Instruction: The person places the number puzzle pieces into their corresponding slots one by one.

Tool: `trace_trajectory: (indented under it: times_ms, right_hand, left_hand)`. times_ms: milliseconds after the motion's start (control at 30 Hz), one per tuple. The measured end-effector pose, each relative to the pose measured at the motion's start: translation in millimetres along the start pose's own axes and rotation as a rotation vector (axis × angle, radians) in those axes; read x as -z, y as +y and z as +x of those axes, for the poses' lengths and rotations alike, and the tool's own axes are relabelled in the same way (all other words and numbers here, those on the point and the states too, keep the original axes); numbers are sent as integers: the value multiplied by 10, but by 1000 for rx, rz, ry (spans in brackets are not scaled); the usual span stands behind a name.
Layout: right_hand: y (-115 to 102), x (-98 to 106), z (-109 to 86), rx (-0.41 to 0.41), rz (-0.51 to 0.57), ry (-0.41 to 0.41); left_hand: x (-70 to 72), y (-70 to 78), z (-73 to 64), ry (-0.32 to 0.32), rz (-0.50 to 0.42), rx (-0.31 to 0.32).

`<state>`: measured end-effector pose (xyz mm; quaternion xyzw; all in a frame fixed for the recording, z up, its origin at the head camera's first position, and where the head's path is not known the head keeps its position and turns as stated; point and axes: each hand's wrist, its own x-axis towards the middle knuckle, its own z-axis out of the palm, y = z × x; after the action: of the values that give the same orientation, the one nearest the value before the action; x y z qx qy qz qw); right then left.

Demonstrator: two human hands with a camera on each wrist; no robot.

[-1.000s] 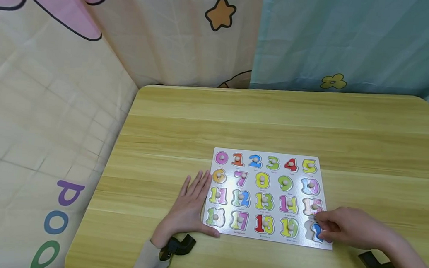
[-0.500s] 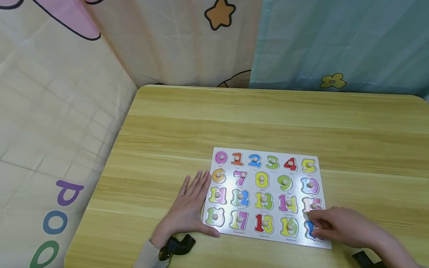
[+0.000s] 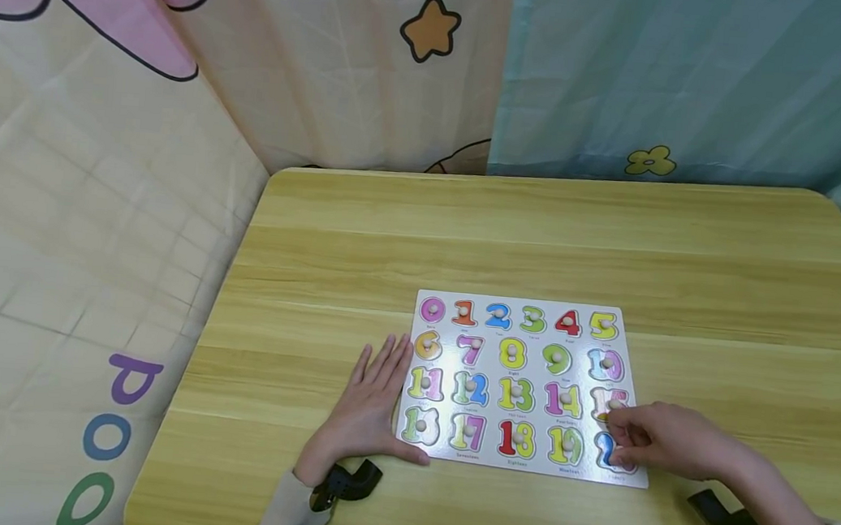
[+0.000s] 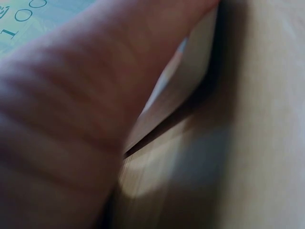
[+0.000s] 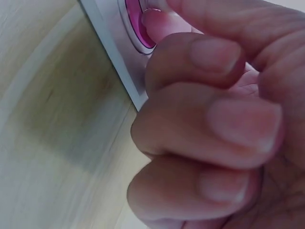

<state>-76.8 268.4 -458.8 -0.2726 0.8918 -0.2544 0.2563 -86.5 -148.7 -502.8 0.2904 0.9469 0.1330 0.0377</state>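
A white number puzzle board [image 3: 534, 457] lies flat on the table, filled with coloured number pieces that have small knobs. My left hand [image 3: 374, 406] rests at its left edge, fingers straight and thumb along the bottom corner. At the lower right corner, my right hand [image 3: 671, 443] pinches the number 20 puzzle piece [image 3: 604, 448] by its knob, which the fingers hide. The piece's blue 2 shows beside the fingertips. In the right wrist view, the pink part of this piece [image 5: 137, 21] appears by the thumb and index finger, with the other fingers curled.
The light wood table [image 3: 539, 246] extends around the board. Behind it hangs a printed curtain [image 3: 317, 68], and another light cloth [image 3: 100, 232] covers the left side. A black wrist mount [image 3: 725, 518] sits under the right wrist, another [image 3: 349, 485] at the left.
My right hand has moved left with the number 20 piece, which lay askew over its recess and now sits in line with it. My left hand has stayed put.
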Motion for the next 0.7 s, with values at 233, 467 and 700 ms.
trace_trajectory:
  times_ms: [233, 467, 700]
  right_hand:
    - [6, 3, 5, -19, -9, -2]
    - [-21, -1, -6, -48, -33, 8]
    - [-35, 4, -18, -61, -38, 17]
  left_hand:
    - [4, -6, 5, 7, 6, -8]
    - [23, 4, -1, -9, -12, 3]
    - [30, 4, -3, -32, -22, 2]
